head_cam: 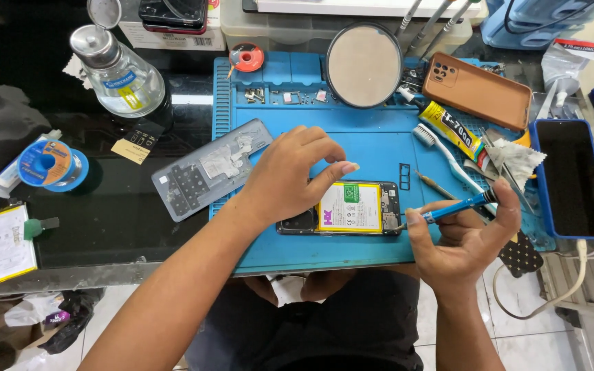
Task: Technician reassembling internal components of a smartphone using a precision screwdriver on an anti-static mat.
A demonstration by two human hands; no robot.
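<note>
Blue screwdriver (452, 207), pinched in right-hand fingers (415, 218), is aimed leftward at the opened phone (342, 208), steadied by left hand (290, 178).

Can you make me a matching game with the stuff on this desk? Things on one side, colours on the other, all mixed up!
Things:
1. screwdriver in the right hand
2. work mat
3. phone case near the round mirror
4. glue tube

Colours:
A. yellow
B. brown
C. blue handle
D. blue all over

Pairs: 1-C, 2-D, 3-B, 4-A
</note>
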